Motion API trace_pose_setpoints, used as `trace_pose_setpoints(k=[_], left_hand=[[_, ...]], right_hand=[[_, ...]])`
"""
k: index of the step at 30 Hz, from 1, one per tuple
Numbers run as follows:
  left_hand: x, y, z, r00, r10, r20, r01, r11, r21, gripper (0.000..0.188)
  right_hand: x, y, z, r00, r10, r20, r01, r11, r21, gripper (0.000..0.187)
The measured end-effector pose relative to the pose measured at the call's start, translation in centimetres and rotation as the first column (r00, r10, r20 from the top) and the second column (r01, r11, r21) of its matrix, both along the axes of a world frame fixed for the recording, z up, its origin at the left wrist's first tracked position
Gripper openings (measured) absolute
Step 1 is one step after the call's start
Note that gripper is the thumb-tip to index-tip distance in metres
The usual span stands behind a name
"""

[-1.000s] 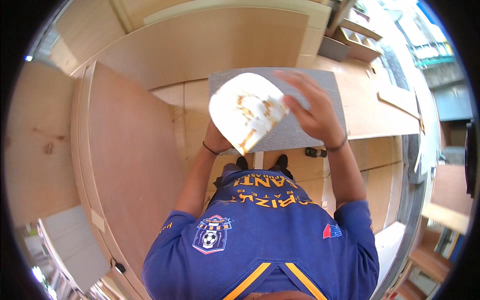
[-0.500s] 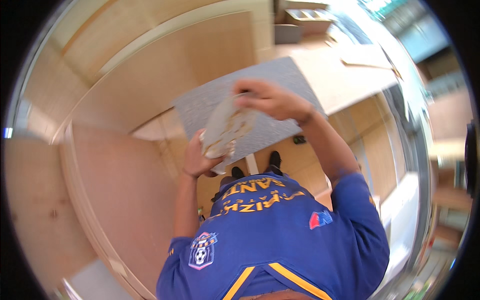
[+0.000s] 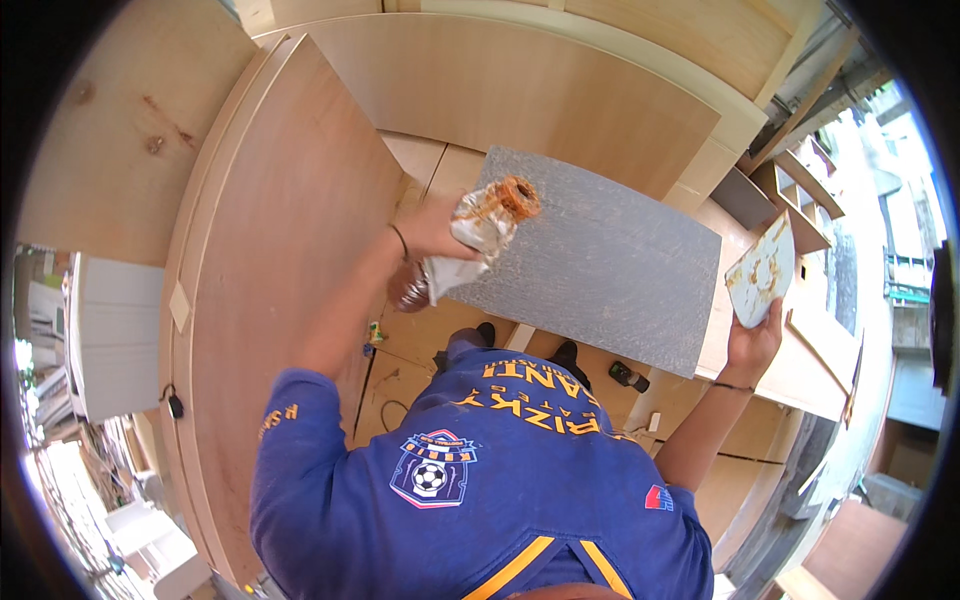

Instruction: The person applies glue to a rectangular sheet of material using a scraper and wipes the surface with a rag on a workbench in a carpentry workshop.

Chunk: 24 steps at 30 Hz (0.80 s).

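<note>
My left hand (image 3: 425,232) is closed round a bottle (image 3: 488,222) with a crumpled white wrapping and a reddish-brown see-through end. An orange-brown crust coats its mouth, which points up and right over the left part of a grey speckled board (image 3: 610,265). Out to the right, my right hand (image 3: 755,345) grips a thin white flat spreader (image 3: 763,270) by its lower end. Yellow-brown smears mark the spreader's face. Whether anything is flowing from the bottle I cannot tell.
Large wooden panels (image 3: 270,250) stand along the left, with another panel (image 3: 520,95) behind the board. An open brown box (image 3: 795,190) sits at the far right. A dark small object (image 3: 628,377) lies on the floor near my feet.
My right hand has moved out to the right with the spreader, away from my left hand. The bottle, earlier mostly hidden behind the spreader, now shows. The whole view has shifted.
</note>
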<state>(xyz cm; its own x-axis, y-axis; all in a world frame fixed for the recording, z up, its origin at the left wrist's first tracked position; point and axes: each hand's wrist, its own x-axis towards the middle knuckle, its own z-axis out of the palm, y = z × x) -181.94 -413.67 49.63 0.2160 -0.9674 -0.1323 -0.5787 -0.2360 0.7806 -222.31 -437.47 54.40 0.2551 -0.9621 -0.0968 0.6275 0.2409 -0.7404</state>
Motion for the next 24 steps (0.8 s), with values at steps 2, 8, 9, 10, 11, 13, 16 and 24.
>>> trace_pose_setpoints(k=[2, 8, 9, 10, 11, 13, 16, 24], left_hand=[[0.4, -1.3, 1.3, 0.999, -0.036, 0.007, 0.034, 0.988, 0.151, 0.068], [0.9, -5.4, 4.5, 0.974, -0.221, 0.048, 0.138, 0.751, 0.646, 0.068], [0.1, -6.6, 6.1, 0.965, -0.247, 0.087, 0.112, 0.690, 0.715, 0.068], [-0.6, -7.7, 7.0, 0.953, -0.276, 0.124, 0.080, 0.624, 0.777, 0.067], [-1.2, -8.5, 7.5, 0.946, -0.286, 0.154, 0.043, 0.579, 0.814, 0.066], [-1.9, -9.9, 8.2, 0.927, -0.308, 0.211, -0.039, 0.483, 0.875, 0.064], [-4.0, -11.6, 9.1, 0.884, -0.413, 0.221, -0.027, 0.426, 0.905, 0.056], [-5.6, -13.3, 8.8, 0.852, -0.464, 0.242, -0.075, 0.350, 0.934, 0.050]], right_hand=[[-2.1, -1.0, -1.2, 0.999, 0.027, 0.035, -0.028, 1.000, 0.012, 0.041], [-8.0, -3.7, -5.1, 0.993, 0.044, 0.106, -0.051, 0.996, 0.068, 0.040], [-8.9, -4.1, -5.7, 0.994, 0.036, 0.101, -0.044, 0.996, 0.078, 0.040], [-9.7, -4.5, -6.2, 0.995, 0.028, 0.096, -0.037, 0.995, 0.088, 0.041], [-10.4, -4.9, -6.7, 0.995, 0.024, 0.097, -0.034, 0.995, 0.097, 0.041], [-11.9, -5.5, -7.6, 0.995, -0.002, 0.102, -0.011, 0.993, 0.121, 0.041], [-13.8, -6.3, -8.4, 0.994, -0.034, 0.100, 0.019, 0.988, 0.151, 0.042], [-16.2, -7.6, -9.4, 0.995, -0.064, 0.076, 0.049, 0.980, 0.192, 0.041]])
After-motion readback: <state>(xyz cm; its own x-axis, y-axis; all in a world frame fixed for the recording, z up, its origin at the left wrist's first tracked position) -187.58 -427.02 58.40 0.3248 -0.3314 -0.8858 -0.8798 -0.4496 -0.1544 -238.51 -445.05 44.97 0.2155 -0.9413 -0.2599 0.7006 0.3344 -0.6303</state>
